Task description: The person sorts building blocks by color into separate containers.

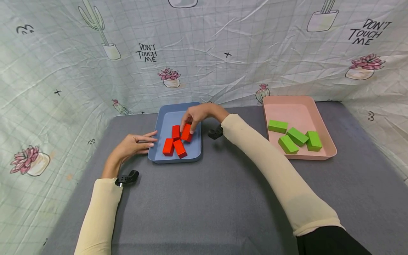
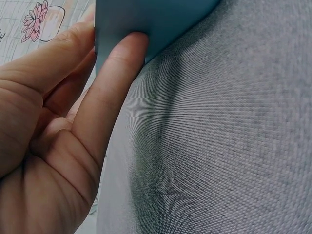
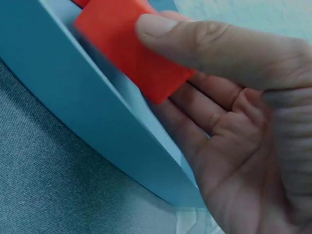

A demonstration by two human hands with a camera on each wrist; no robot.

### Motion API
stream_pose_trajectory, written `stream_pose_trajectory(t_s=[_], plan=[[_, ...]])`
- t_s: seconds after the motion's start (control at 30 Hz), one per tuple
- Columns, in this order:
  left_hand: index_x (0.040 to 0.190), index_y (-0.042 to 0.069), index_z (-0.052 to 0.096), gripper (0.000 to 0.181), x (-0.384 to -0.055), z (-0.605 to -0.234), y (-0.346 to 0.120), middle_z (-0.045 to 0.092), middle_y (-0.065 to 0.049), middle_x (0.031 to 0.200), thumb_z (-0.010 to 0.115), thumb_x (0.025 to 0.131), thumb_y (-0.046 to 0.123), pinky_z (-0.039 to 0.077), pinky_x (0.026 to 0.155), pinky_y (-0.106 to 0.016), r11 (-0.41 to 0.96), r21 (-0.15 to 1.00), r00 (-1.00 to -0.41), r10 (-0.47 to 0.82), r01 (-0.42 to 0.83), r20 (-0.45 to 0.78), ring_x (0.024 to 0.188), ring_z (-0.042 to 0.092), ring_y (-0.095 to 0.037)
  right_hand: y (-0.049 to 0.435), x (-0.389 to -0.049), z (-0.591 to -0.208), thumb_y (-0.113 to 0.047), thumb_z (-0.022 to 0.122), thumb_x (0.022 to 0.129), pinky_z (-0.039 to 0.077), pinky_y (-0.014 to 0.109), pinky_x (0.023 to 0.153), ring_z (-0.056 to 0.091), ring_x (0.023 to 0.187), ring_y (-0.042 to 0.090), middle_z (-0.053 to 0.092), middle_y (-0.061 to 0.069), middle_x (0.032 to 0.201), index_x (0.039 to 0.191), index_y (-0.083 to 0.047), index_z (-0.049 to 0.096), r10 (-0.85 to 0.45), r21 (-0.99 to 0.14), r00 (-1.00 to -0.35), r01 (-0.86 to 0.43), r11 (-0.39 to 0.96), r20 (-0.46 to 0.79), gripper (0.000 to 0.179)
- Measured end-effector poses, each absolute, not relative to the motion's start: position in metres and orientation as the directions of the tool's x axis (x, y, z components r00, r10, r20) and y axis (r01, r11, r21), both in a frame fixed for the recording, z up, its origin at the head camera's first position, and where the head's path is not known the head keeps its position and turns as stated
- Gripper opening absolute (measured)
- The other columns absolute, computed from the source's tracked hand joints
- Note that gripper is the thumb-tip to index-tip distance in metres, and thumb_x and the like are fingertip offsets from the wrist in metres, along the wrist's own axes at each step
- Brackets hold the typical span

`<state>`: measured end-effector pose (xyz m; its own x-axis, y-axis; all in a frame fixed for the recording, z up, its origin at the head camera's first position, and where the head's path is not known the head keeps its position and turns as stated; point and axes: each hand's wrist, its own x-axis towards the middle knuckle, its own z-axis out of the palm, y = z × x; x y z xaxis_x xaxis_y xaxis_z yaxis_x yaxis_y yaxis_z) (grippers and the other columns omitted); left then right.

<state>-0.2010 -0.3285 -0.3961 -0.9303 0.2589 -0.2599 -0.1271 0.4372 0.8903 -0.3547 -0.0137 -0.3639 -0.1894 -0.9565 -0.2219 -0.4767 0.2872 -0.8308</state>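
My right hand (image 1: 197, 115) is over the blue tray (image 1: 176, 161) and pinches a red block (image 3: 131, 44) between thumb and fingers, near the tray's right wall. Beside that block, several other red blocks (image 1: 168, 147) lie in the tray, close together. At the tray's left side is my left hand (image 1: 131, 146), with fairly straight digits touching it. In the left wrist view, one fingertip (image 2: 130, 46) rests against the outer wall, and another digit reaches up to the rim, its tip partly hidden.
A pink tray (image 1: 294, 109) stands to the right with several green blocks (image 1: 297, 136) in it. Grey cloth (image 1: 204, 205) covers the table. A printed curtain (image 1: 207, 53) hangs behind and along the sides.
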Motion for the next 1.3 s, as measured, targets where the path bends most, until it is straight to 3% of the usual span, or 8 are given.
stream_pose_trajectory(t_s=[0.17,0.47,0.67,0.83,1.0,1.07,1.13,1.3], plan=[[0.134,-0.001,0.065,0.043,-0.203,-0.395,-0.328,0.039,-0.004,0.161,0.075,0.093,0.012,0.058,0.089,-0.030,0.443,0.887,-0.928,0.260,-0.132,-0.267,0.118,0.061,0.000,-0.009,-0.354,-0.359,0.003,0.071,0.092,0.049,0.033,0.107,0.062,0.125,0.024,0.068,0.017,0.129,0.125,0.003,0.070,-0.965,-0.861,-0.173,-0.442,0.253,-0.195,0.033],[0.133,-0.002,0.065,0.042,-0.201,-0.397,-0.328,0.040,-0.004,0.160,0.074,0.093,0.009,0.059,0.088,-0.031,0.422,0.899,-0.930,0.269,-0.121,-0.251,0.118,0.063,-0.003,0.008,-0.341,-0.346,-0.016,0.065,0.101,0.051,0.031,0.103,0.065,0.111,0.017,0.071,0.013,0.123,0.125,0.000,0.071,-0.967,-0.714,-0.224,-0.658,0.239,-0.118,0.029],[0.134,-0.004,0.064,0.043,-0.199,-0.398,-0.326,0.039,-0.005,0.161,0.074,0.094,0.009,0.059,0.088,-0.031,0.412,0.903,-0.932,0.266,-0.123,-0.248,0.118,0.063,-0.004,0.025,-0.322,-0.347,-0.028,0.063,0.103,0.053,0.028,0.093,0.065,0.102,0.010,0.073,0.001,0.122,0.127,-0.010,0.073,-0.963,-0.597,-0.257,-0.762,0.250,-0.076,0.032],[0.134,-0.004,0.064,0.044,-0.200,-0.398,-0.325,0.038,-0.005,0.161,0.074,0.094,0.009,0.058,0.089,-0.032,0.409,0.904,-0.932,0.264,-0.127,-0.250,0.117,0.063,-0.003,0.045,-0.303,-0.343,-0.029,0.062,0.104,0.053,0.032,0.099,0.067,0.109,0.008,0.071,0.002,0.126,0.131,-0.010,0.070,-0.967,-0.570,-0.251,-0.788,0.232,-0.046,0.034],[0.134,-0.003,0.065,0.041,-0.199,-0.397,-0.323,0.040,-0.005,0.160,0.072,0.095,0.009,0.058,0.089,-0.031,0.446,0.891,-0.936,0.272,-0.084,-0.225,0.128,0.059,-0.014,0.077,-0.284,-0.340,-0.032,0.062,0.103,0.051,0.042,0.105,0.064,0.118,0.015,0.066,0.004,0.136,0.139,-0.012,0.064,-0.950,-0.506,-0.313,-0.819,0.269,0.001,0.041],[0.133,0.001,0.067,0.038,-0.197,-0.394,-0.321,0.044,-0.004,0.157,0.071,0.097,0.013,0.058,0.090,-0.027,0.551,0.834,-0.942,0.283,0.007,-0.179,0.135,0.054,-0.019,0.092,-0.277,-0.339,-0.034,0.061,0.103,0.048,0.044,0.108,0.060,0.126,0.018,0.062,0.004,0.142,0.143,-0.014,0.061,-0.943,-0.468,-0.332,-0.838,0.282,0.026,0.044],[0.132,0.002,0.068,0.036,-0.194,-0.390,-0.318,0.050,-0.005,0.153,0.070,0.098,0.015,0.057,0.093,-0.030,0.668,0.732,-0.945,0.308,0.134,-0.108,0.137,0.051,-0.026,0.110,-0.268,-0.336,-0.032,0.061,0.104,0.043,0.046,0.113,0.054,0.135,0.020,0.057,0.003,0.148,0.146,-0.016,0.058,-0.936,-0.437,-0.349,-0.849,0.296,0.045,0.046],[0.137,0.002,0.064,0.039,-0.185,-0.372,-0.304,0.057,-0.012,0.146,0.066,0.101,0.017,0.048,0.105,-0.054,0.828,0.449,-0.934,0.354,0.337,0.048,0.134,0.053,-0.037,0.160,-0.241,-0.329,-0.035,0.059,0.104,0.035,0.053,0.117,0.039,0.146,0.029,0.045,0.008,0.157,0.152,-0.014,0.050,-0.926,-0.295,-0.373,-0.892,0.342,0.054,0.053]])
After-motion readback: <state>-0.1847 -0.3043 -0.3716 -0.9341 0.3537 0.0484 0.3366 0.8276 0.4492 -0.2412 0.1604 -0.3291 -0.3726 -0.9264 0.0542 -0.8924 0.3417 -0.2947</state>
